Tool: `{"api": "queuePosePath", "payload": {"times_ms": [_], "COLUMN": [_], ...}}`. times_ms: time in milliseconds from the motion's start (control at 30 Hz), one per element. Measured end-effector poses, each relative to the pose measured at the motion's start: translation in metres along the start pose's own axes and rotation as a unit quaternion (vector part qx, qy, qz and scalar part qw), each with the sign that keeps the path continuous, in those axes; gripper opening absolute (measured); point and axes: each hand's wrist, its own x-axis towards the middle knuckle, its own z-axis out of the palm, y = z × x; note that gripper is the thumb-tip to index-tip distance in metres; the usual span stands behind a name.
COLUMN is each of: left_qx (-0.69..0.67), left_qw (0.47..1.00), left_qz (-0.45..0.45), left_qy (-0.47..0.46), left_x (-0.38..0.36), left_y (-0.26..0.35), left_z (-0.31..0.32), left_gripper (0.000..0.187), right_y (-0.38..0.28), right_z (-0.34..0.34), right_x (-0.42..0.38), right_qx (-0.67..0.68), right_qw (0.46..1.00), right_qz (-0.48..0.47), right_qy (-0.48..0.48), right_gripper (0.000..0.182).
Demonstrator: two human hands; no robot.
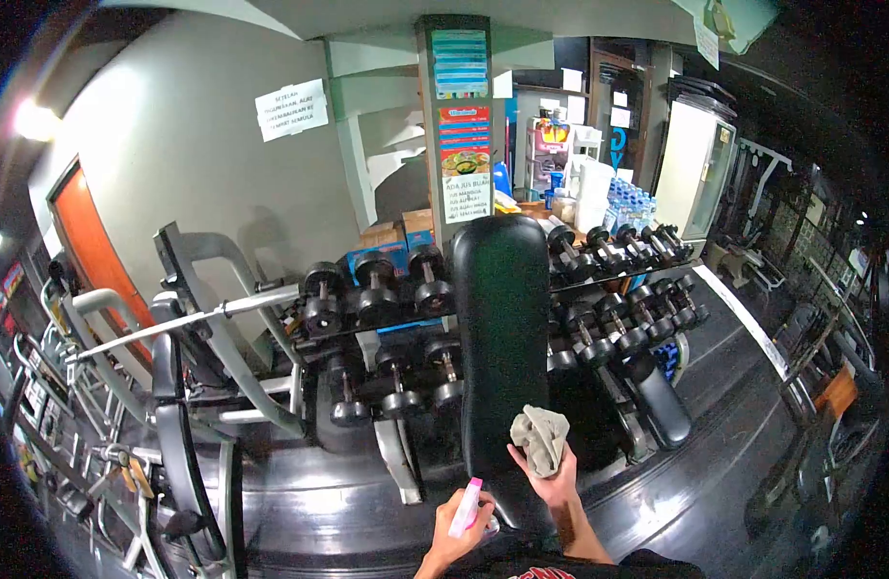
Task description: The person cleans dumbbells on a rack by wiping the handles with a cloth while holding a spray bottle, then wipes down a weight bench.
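Observation:
My left hand (452,526) is wrapped round a small pink-and-white bottle (465,511), whose pink end points up. A crumpled beige-grey cloth (540,439) sits bunched in my right hand (555,482), with the fingers partly hidden beneath it. Both hands are low in the head view, in front of a black padded bench (503,318) that stands with its backrest raised. The cloth overlaps the lower right edge of the backrest in this view.
Behind the bench, a two-tier rack carries several dumbbells (376,289) on each side. A barbell (194,318) reaches out at the left near another bench (179,415). Water bottles (630,207) and a fridge (691,169) stand at the back right. Dark shiny flooring (343,502) surrounds the equipment.

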Motion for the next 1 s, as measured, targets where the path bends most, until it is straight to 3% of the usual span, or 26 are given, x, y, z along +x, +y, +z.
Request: {"api": "queuePosePath", "payload": {"times_ms": [133, 267, 333, 367, 400, 467, 533, 600, 667, 733, 767, 833, 1000], "left_qx": [0.029, 0.039, 0.047, 0.034, 0.021, 0.017, -0.017, -0.035, -0.067, -0.049, -0.027, -0.046, -0.104], "left_qw": [0.999, 0.999, 0.999, 0.999, 0.999, 1.000, 0.999, 0.999, 0.997, 0.998, 0.999, 0.999, 0.993], "left_qz": [-0.006, 0.001, -0.005, 0.022, 0.046, 0.023, 0.046, 0.014, 0.025, 0.022, 0.024, 0.012, 0.043], "left_qy": [-0.021, -0.035, -0.027, -0.006, 0.014, 0.004, 0.017, 0.027, 0.037, 0.029, 0.023, 0.008, -0.033], "left_x": [0.060, 0.120, 0.145, 0.156, 0.164, 0.179, 0.191, 0.200, 0.212, 0.225, 0.231, 0.245, 0.261], "left_y": [0.011, 0.010, -0.002, -0.002, -0.003, -0.006, -0.015, -0.018, -0.022, -0.020, -0.018, -0.013, -0.028], "left_z": [-0.013, -0.029, -0.037, -0.039, -0.042, -0.048, -0.050, -0.048, -0.044, -0.037, -0.034, -0.025, -0.019], "left_gripper": [0.010, 0.011, 0.010, 0.010, 0.010, 0.011, 0.011, 0.012, 0.011, 0.011, 0.011, 0.010, 0.020], "right_y": [-0.009, -0.035, -0.046, -0.054, -0.061, -0.072, -0.063, -0.044, -0.042, -0.041, -0.045, -0.055, -0.111], "right_z": [0.037, 0.072, 0.102, 0.092, 0.082, 0.150, 0.195, 0.215, 0.221, 0.224, 0.222, 0.222, 0.212], "right_x": [0.078, 0.169, 0.216, 0.260, 0.303, 0.321, 0.341, 0.348, 0.352, 0.352, 0.351, 0.352, 0.361], "right_qx": [0.024, -0.066, -0.187, -0.373, -0.535, -0.631, -0.724, -0.723, -0.770, -0.768, -0.771, -0.731, -0.777], "right_qw": [0.997, 0.984, 0.939, 0.830, 0.668, 0.459, 0.329, 0.258, 0.249, 0.178, 0.177, 0.134, 0.151], "right_qz": [-0.052, -0.138, -0.289, -0.411, -0.506, -0.626, -0.604, -0.637, -0.577, -0.579, -0.577, -0.591, -0.573], "right_qy": [-0.049, -0.096, 0.004, 0.056, 0.107, 0.021, -0.061, -0.073, -0.108, -0.208, -0.205, -0.314, -0.213], "right_gripper": [0.045, 0.052, 0.055, 0.051, 0.046, 0.034, 0.022, 0.015, 0.011, 0.013, 0.013, 0.014, 0.016]}}
